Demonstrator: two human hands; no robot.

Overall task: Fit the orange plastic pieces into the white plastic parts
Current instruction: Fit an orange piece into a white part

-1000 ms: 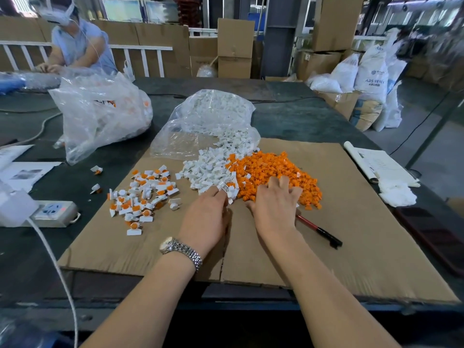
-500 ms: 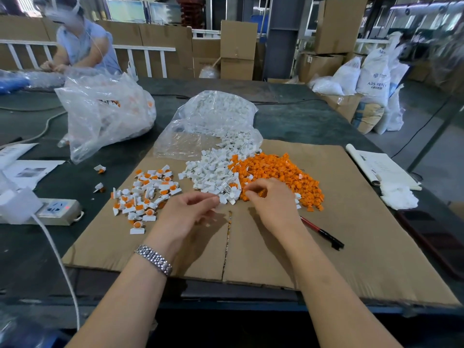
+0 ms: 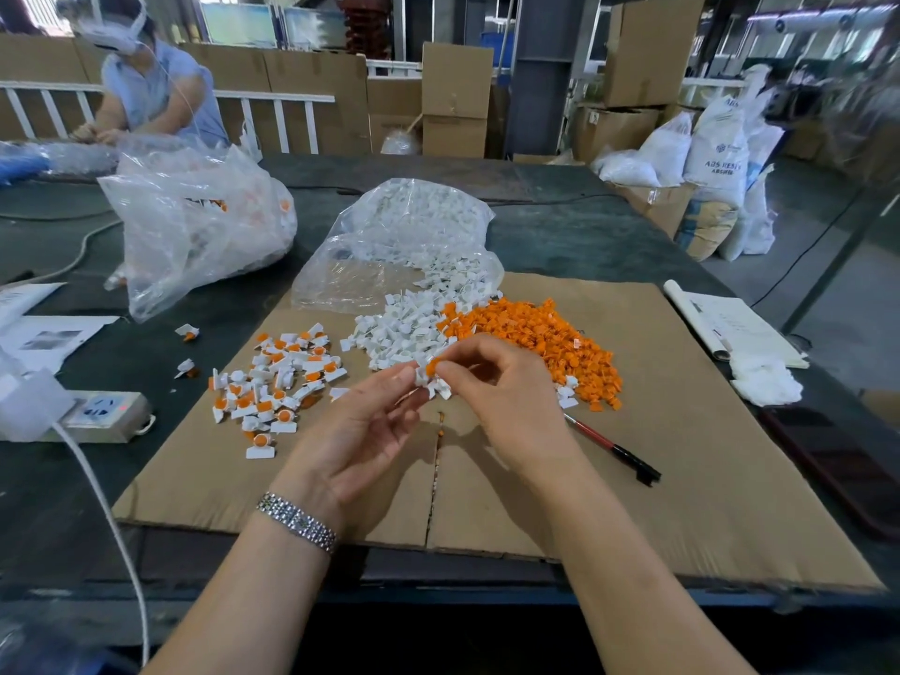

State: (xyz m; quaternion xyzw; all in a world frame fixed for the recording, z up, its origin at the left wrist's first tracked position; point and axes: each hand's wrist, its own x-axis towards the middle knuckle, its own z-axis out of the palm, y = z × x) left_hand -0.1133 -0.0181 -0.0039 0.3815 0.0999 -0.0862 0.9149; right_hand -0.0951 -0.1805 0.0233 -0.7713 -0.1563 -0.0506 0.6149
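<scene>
Just above the cardboard sheet (image 3: 633, 431), in front of the two loose heaps, the left hand (image 3: 360, 431) and the right hand (image 3: 506, 406) are meeting at a single white plastic part (image 3: 428, 384). The left fingers (image 3: 397, 382) are pinching the white part from its left side, palm turned up; the right fingers (image 3: 450, 365) are pinching an orange piece (image 3: 432, 366) and bringing it against the top of that part from the right. The two pieces are touching, though whether the orange one is seated is too small to tell. The part's long axis cannot be read. Judging from this, the coming move is a short press of right fingers toward left. The orange heap (image 3: 545, 338) is lying just beyond the right hand, the white heap (image 3: 404, 328) just beyond the left, finished pieces (image 3: 277, 382) off to the left
</scene>
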